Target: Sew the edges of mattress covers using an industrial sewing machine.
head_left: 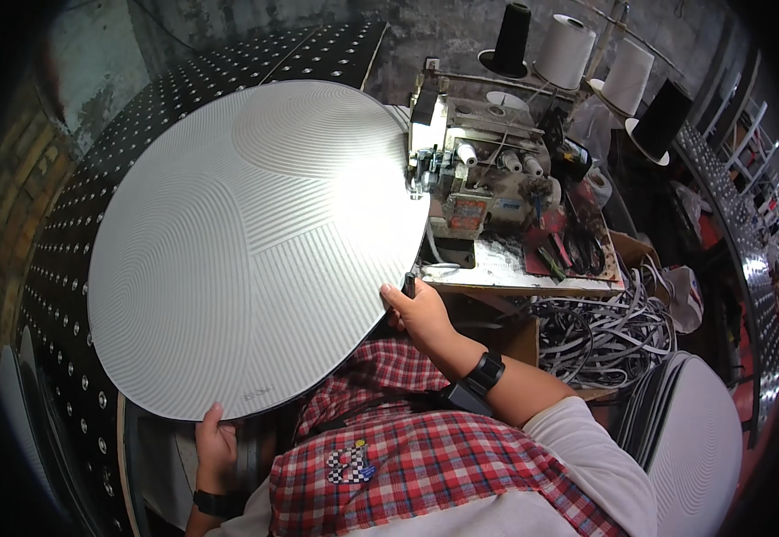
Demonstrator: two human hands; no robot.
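A large oval light-grey mat (201, 295) with a ribbed, curved-line pattern and a dark edge spans the left and middle of the view. Its right edge lies at the needle area of a lit industrial sewing machine (497, 170). My left hand (217, 445) is closed on the mat's near edge, thumb on top. Farther right, my right hand (421, 315) pinches the edge just below the machine. A short black piece (409, 285) sticks up by its fingers; I cannot make out its kind. The fingers under the mat are hidden.
A black table (72, 358) with shiny round studs extends beneath and behind the mat. Black and white thread cones (565, 52) stand above the machine. Tangled grey strips (600, 336) lie below its bench, near stacked oval mats (698, 430) at my right.
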